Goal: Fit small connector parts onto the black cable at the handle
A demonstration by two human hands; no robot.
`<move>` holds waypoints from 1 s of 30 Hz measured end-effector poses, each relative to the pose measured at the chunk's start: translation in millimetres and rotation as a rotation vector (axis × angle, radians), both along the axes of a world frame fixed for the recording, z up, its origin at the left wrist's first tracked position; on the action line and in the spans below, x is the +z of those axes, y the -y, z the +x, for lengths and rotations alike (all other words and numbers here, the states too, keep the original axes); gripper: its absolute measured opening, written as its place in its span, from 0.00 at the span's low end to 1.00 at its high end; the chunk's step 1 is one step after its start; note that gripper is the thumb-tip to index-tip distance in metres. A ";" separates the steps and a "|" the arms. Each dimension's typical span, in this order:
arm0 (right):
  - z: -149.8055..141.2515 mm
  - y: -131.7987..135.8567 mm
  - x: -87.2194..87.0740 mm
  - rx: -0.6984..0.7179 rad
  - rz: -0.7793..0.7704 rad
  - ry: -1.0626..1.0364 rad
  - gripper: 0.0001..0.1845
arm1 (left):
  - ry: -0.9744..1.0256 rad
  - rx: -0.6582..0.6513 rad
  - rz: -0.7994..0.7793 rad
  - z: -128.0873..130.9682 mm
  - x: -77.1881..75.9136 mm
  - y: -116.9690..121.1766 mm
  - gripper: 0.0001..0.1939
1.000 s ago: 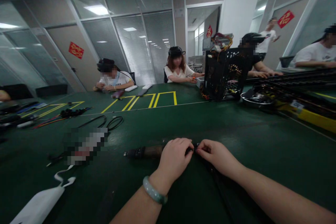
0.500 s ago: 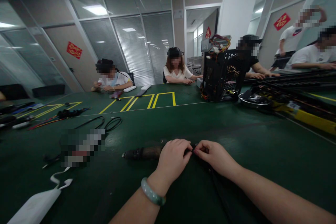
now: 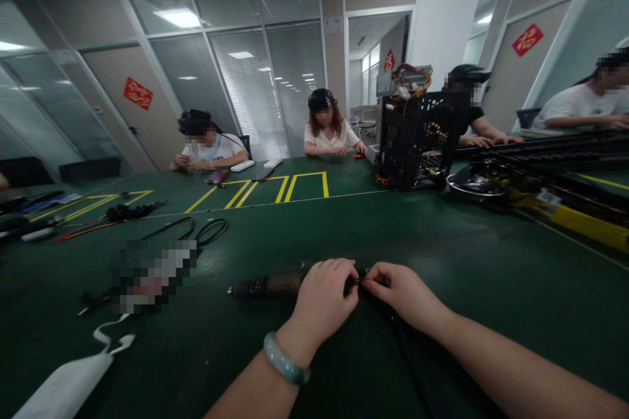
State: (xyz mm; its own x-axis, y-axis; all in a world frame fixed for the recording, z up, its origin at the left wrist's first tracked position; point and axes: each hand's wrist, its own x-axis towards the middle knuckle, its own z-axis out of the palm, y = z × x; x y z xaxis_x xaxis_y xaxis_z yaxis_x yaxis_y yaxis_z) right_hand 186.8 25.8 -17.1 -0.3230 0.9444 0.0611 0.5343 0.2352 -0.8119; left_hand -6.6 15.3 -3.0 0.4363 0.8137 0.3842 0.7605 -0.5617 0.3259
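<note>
A dark, tube-shaped power tool (image 3: 282, 286), which looks like an electric screwdriver, lies on the green table with its small metal tip to the left. My left hand (image 3: 327, 291) is closed over its right part, fingers curled down, and hides that part. Close beside it, my right hand (image 3: 400, 288) pinches something small and dark at the tool's right end; what it is stays hidden between the fingertips. A black cord or strap (image 3: 410, 353) runs from below my right hand towards the table's near edge. A pale green bangle (image 3: 285, 360) is on my left wrist.
On the left lie a white pouch-like item (image 3: 66, 383), a blurred-out object (image 3: 157, 278) and a coiled black cable (image 3: 212, 232). A black computer case (image 3: 417, 137) stands at the back right, near a round metal dish (image 3: 476, 186). Several co-workers sit around the table.
My hands and the tool stay almost in place. The person standing at the far right has left the view. Across the table, a co-worker's hand has shifted and a small orange item shows there.
</note>
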 end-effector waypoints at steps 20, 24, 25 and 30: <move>-0.4 -0.6 -1.1 0.005 -0.007 -0.001 0.09 | -0.043 -0.016 0.081 0.7 4.6 1.8 0.06; -0.9 0.2 0.6 0.009 -0.006 0.000 0.09 | -0.056 -0.047 0.073 0.9 4.3 1.5 0.09; -1.1 0.2 0.7 0.009 -0.003 0.000 0.09 | -0.052 -0.042 0.073 1.0 4.2 1.6 0.10; -1.7 0.2 0.6 0.001 0.005 -0.002 0.08 | -0.033 0.007 0.098 1.0 3.5 1.5 0.08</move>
State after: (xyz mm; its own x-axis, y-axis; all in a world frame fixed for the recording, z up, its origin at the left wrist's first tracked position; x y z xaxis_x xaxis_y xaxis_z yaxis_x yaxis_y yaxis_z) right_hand 185.1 25.6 -16.5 -0.3241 0.9436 0.0670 0.5320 0.2404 -0.8119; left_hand -5.6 13.8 0.5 0.4442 0.7760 0.4479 0.7740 -0.5841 0.2445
